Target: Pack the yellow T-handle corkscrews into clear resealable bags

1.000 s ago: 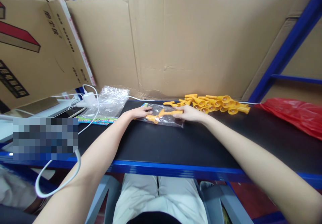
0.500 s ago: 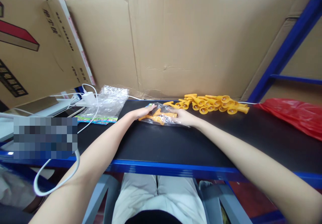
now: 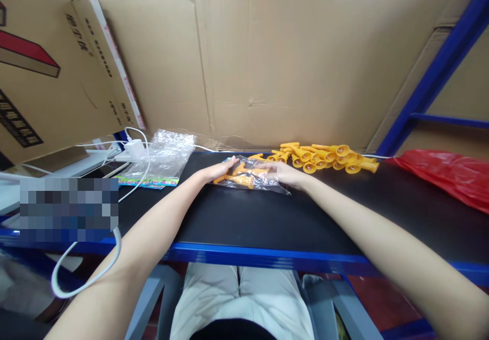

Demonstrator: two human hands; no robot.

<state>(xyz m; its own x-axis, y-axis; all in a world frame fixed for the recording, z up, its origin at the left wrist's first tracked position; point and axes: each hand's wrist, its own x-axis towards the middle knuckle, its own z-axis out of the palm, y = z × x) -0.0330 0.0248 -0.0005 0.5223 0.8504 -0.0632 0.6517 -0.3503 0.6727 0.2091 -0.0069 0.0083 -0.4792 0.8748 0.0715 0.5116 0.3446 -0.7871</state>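
Both hands are working on a clear bag (image 3: 263, 183) that is lying in the middle of the frame, on the far half of the black surface (image 3: 267, 218). The left hand (image 3: 217, 171) is touching the bag's left end, and the right hand (image 3: 288, 174) is lying over its right end. They are sitting apart, with the bag stretched between them. Whether the fingers are pinching the film or only pressing on it cannot be told from here. A hand at each end is probably steadying the slack plastic so its load is not sliding about.

Inside the bag, a few orange plastic pieces (image 3: 242, 178) are showing through the film, lying crosswise on one another. Just beyond the right hand, toward the upper right of the bag, a loose pile of the same orange parts (image 3: 328, 158) is lying against the cardboard wall (image 3: 286, 60), close enough to be within easy reach.

To the left of centre, a stack of empty clear bags (image 3: 168, 154) is resting on a colourful printed strip (image 3: 147, 181), again near the left hand. A white charger (image 3: 134, 149) is sitting beside that stack, its cable (image 3: 87, 274) looping down to the lower left. At the right edge, a red plastic bag (image 3: 446, 174) is lying slumped; its contents are not showing.
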